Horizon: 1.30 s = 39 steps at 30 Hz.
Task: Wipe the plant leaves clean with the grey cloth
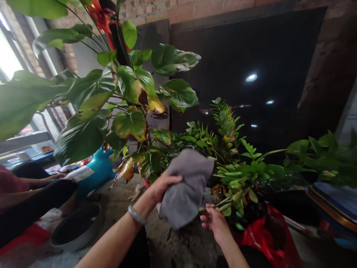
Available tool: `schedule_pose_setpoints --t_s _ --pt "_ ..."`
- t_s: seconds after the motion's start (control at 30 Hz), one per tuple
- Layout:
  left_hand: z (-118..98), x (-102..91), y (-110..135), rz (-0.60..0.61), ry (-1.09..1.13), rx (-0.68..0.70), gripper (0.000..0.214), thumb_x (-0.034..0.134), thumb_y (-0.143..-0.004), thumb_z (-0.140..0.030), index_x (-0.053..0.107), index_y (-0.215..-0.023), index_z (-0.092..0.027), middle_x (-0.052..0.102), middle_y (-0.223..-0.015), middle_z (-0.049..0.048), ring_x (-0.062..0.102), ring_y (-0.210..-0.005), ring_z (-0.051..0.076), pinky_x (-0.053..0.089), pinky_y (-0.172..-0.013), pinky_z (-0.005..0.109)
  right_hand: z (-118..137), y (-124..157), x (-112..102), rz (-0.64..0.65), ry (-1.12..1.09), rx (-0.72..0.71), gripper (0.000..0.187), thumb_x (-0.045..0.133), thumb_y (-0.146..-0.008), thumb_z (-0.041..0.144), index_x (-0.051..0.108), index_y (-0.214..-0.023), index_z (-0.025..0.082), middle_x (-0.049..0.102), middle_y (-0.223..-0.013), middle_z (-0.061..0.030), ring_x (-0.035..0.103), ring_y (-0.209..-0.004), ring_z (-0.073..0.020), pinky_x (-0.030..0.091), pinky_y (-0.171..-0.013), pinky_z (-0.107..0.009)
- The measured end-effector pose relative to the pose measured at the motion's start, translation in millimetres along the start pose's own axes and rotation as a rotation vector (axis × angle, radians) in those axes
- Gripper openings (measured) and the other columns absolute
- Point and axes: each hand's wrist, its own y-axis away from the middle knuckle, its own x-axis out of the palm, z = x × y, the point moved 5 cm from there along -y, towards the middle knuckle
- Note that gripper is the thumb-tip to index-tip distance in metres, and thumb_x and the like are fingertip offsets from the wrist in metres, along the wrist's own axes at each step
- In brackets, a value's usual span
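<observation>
A grey cloth (187, 186) hangs in front of me, slightly blurred. My left hand (164, 185), with a pale bangle on its wrist, is closed on the cloth's left side, thumb on top. Lower and to the right, my right hand (214, 220) pinches a plant stem (224, 204) near its end. That stem belongs to a leafy green plant (245, 175), which leans over from the right. Behind the cloth, more foliage is partly hidden.
A large potted plant (131, 89) with browning leaves rises at left. A red bag (264, 238) lies at lower right, a dark basin (76, 227) at lower left. Beside a turquoise object (97, 169), another person's hand (57, 176) shows. A dark panel (237, 74) stands behind.
</observation>
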Motion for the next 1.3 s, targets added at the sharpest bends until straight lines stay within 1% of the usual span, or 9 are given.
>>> schedule_pose_setpoints --t_s 0.17,0.37,0.43,0.67,0.8,0.93,1.03,1.17,1.3 --pt "-47.8 19.2 -37.3 -0.128 0.103 0.156 0.033 0.077 -0.049 -0.021 0.067 -0.081 -0.015 0.072 -0.069 0.0039 0.065 -0.062 0.020 0.052 -0.064 0.031 2.1 -0.1 3.7 0.000 -0.006 -0.019 0.027 0.062 -0.048 0.029 0.052 -0.071 0.020 0.059 -0.052 0.0032 0.058 -0.042 -0.0149 0.042 -0.037 -0.024" --pt "56.7 1.3 -24.0 0.018 -0.350 -0.183 0.017 0.075 -0.048 -0.017 0.069 -0.064 -0.016 0.069 -0.059 0.0012 0.061 -0.056 0.019 0.049 -0.061 0.032 -3.6 -2.2 -1.2 0.010 -0.019 -0.028 0.026 0.064 -0.044 0.032 0.048 -0.062 0.022 0.053 -0.044 0.0053 0.055 -0.039 -0.0141 0.038 -0.034 -0.022" --pt "64.3 -3.7 -9.2 0.099 -0.379 -0.205 0.017 0.077 -0.045 -0.018 0.068 -0.060 -0.017 0.067 -0.057 -0.0002 0.061 -0.057 0.019 0.048 -0.062 0.030 -4.6 -2.9 -2.9 0.009 -0.021 -0.023 0.026 0.063 -0.043 0.032 0.045 -0.058 0.023 0.052 -0.041 0.0061 0.053 -0.037 -0.0135 0.037 -0.032 -0.022" --pt "-31.3 3.7 -14.7 -0.037 0.055 0.161 0.041 0.078 -0.047 -0.020 0.068 -0.087 -0.016 0.073 -0.079 0.0048 0.066 -0.069 0.021 0.052 -0.068 0.031 3.8 0.6 2.6 -0.007 -0.014 -0.024 0.029 0.065 -0.043 0.030 0.053 -0.069 0.020 0.060 -0.048 0.0040 0.057 -0.040 -0.0148 0.041 -0.035 -0.023" --pt "2.4 -9.7 -24.1 -0.124 -0.208 0.122 0.020 0.073 -0.051 -0.017 0.067 -0.069 -0.016 0.068 -0.062 0.0009 0.061 -0.059 0.019 0.050 -0.063 0.031 5.1 3.0 4.4 -0.021 -0.019 -0.034 0.031 0.065 -0.042 0.031 0.053 -0.068 0.020 0.060 -0.049 0.0039 0.057 -0.040 -0.0145 0.041 -0.035 -0.023" --pt "50.2 -24.6 -1.3 0.049 -0.566 0.057 0.016 0.071 -0.046 -0.010 0.058 -0.043 -0.018 0.055 -0.044 -0.0037 0.049 -0.047 0.014 0.043 -0.051 0.024 2.8 3.2 1.3 -0.032 -0.018 -0.029 0.029 0.066 -0.040 0.033 0.051 -0.062 0.021 0.055 -0.043 0.0058 0.053 -0.036 -0.0135 0.038 -0.031 -0.022" --pt "26.6 -31.7 17.0 0.039 -0.443 0.079 0.013 0.075 -0.048 -0.017 0.065 -0.056 -0.017 0.063 -0.054 -0.0023 0.056 -0.054 0.016 0.046 -0.056 0.024 3.4 3.1 0.5 -0.024 -0.017 -0.030 0.029 0.067 -0.039 0.034 0.050 -0.060 0.021 0.055 -0.042 0.0054 0.052 -0.036 -0.0129 0.039 -0.033 -0.022" --pt "-40.9 -41.7 11.6 -0.255 -0.010 0.229 0.041 0.078 -0.045 -0.019 0.064 -0.084 -0.019 0.071 -0.071 0.0008 0.065 -0.066 0.021 0.052 -0.065 0.030 6.6 2.9 3.0 -0.038 -0.009 -0.031 0.033 0.067 -0.041 0.033 0.056 -0.068 0.019 0.061 -0.050 0.0025 0.057 -0.040 -0.0145 0.041 -0.034 -0.023" --pt "-22.1 -48.8 -1.1 -0.374 0.041 0.175 0.030 0.075 -0.051 -0.019 0.065 -0.080 -0.016 0.071 -0.068 0.0029 0.065 -0.060 0.019 0.053 -0.062 0.032 7.4 2.2 6.6 -0.049 -0.012 -0.037 0.030 0.067 -0.046 0.036 0.055 -0.068 0.019 0.059 -0.048 0.0038 0.056 -0.039 -0.0132 0.040 -0.035 -0.022"
